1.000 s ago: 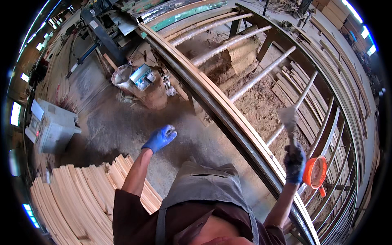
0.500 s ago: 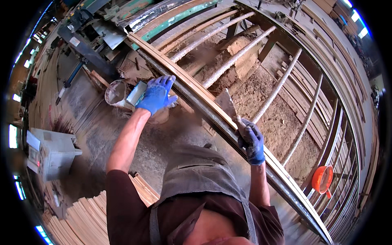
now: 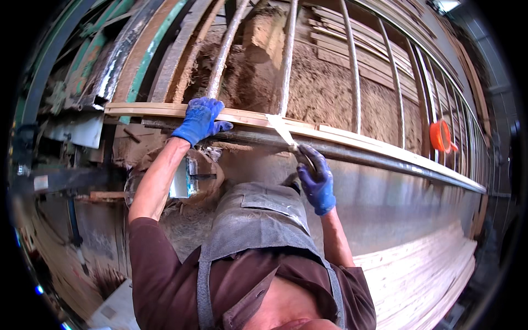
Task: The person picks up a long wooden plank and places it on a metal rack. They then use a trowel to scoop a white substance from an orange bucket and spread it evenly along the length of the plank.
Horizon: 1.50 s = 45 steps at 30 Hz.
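Long pale wooden strips (image 3: 253, 116) lie side by side along a dark metal rail (image 3: 341, 151) in front of me. My left hand (image 3: 199, 122), in a blue glove, closes over the strips, fingers across the top and thumb at the near side. In my right hand (image 3: 316, 181), also gloved in blue with dark-stained fingers, is a putty knife (image 3: 281, 131). Its wide pale blade reaches the near edge of the strips, right of my left hand. Whether any filler sits on the blade cannot be made out.
Round metal bars (image 3: 289, 60) run away from the rail above a sawdust-covered floor (image 3: 322, 82). An orange pan with a handle (image 3: 440, 136) hangs among the bars at right. Stacked boards (image 3: 418, 275) lie behind my right side. A light-blue open tin (image 3: 181, 179) is beside my left forearm.
The view has turned, so the rail now runs nearly level. My left hand has come onto the strips. The putty knife has moved closer to it, its blade now at their near edge.
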Tool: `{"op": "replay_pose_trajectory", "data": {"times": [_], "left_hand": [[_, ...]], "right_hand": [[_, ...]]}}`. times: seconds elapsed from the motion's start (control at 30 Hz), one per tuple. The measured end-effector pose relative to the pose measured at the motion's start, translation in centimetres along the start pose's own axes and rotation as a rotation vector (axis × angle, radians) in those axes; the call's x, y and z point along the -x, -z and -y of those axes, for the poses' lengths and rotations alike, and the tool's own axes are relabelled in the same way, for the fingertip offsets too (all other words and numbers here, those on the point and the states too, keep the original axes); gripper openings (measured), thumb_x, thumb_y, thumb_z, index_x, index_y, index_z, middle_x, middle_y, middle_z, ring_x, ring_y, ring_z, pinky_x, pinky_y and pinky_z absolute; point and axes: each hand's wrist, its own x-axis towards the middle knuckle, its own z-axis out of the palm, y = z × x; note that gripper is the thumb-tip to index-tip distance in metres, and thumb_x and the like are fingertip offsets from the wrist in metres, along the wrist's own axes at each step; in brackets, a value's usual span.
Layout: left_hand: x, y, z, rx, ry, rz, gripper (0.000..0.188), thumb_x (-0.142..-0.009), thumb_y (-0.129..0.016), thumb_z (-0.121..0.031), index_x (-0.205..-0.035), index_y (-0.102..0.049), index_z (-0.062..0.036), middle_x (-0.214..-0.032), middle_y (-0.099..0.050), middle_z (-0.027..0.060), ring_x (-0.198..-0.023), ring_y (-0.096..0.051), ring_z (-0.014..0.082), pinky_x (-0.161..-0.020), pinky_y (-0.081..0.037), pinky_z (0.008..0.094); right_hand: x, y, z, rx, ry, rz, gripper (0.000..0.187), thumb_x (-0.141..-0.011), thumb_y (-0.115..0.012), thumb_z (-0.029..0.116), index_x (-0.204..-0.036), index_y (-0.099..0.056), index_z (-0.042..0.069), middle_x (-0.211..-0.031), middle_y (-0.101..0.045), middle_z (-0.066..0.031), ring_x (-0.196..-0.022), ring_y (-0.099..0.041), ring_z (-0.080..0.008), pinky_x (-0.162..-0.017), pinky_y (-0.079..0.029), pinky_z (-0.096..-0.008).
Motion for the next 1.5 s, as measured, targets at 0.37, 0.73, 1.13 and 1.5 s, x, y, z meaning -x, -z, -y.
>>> {"op": "replay_pose_trajectory", "data": {"times": [0.37, 0.73, 1.13, 1.5], "left_hand": [[1.2, -1.9, 1.7, 0.118, -0.077, -0.177, 0.057, -0.076, -0.078, -0.063, -0.099, -0.069, -0.0117, -0.096, -0.067, 0.0092, -0.092, -0.064, 0.0324, -0.081, -0.047, 0.0494], [0.6, -1.5, 2.1, 0.101, -0.126, -0.191, 0.063, -0.077, -0.074, -0.067, -0.099, -0.069, -0.0087, -0.091, -0.065, 0.0124, -0.088, -0.065, 0.0343, -0.077, -0.05, 0.0495], [1.5, -2.3, 2.6, 0.121, -0.096, -0.257, 0.059, -0.076, -0.074, -0.068, -0.096, -0.067, -0.013, -0.09, -0.063, 0.0092, -0.087, -0.063, 0.0309, -0.074, -0.048, 0.0494], [1.5, -1.4, 1.6, 0.112, -0.025, -0.159, 0.063, -0.076, -0.074, -0.067, -0.104, -0.07, -0.0104, -0.1, -0.065, 0.0077, -0.098, -0.062, 0.0291, -0.083, -0.046, 0.0492]], "right_hand": [[1.5, -12.9, 5.7, 0.688, -0.283, 0.188, 0.056, -0.095, -0.064, 0.025, -0.15, -0.05, 0.028, -0.108, -0.063, -0.0205, -0.081, -0.069, -0.0423, -0.067, -0.055, -0.0559], [-0.5, -8.4, 6.9, 0.697, -0.173, 0.026, 0.047, -0.095, -0.061, 0.02, -0.142, -0.057, 0.028, -0.105, -0.065, -0.0185, -0.081, -0.069, -0.0425, -0.07, -0.055, -0.0563], [-1.8, -3.9, 9.7, 0.666, -0.042, -0.008, 0.044, -0.095, -0.064, 0.018, -0.137, -0.062, 0.032, -0.099, -0.068, -0.0139, -0.083, -0.07, -0.0382, -0.071, -0.057, -0.0503], [-16.0, -4.7, 10.3, 1.148, 0.01, 0.728, 0.026, -0.099, -0.045, 0.013, -0.101, -0.071, 0.008, -0.077, -0.074, -0.0138, -0.067, -0.075, -0.0288, -0.059, -0.06, -0.0449]]}}
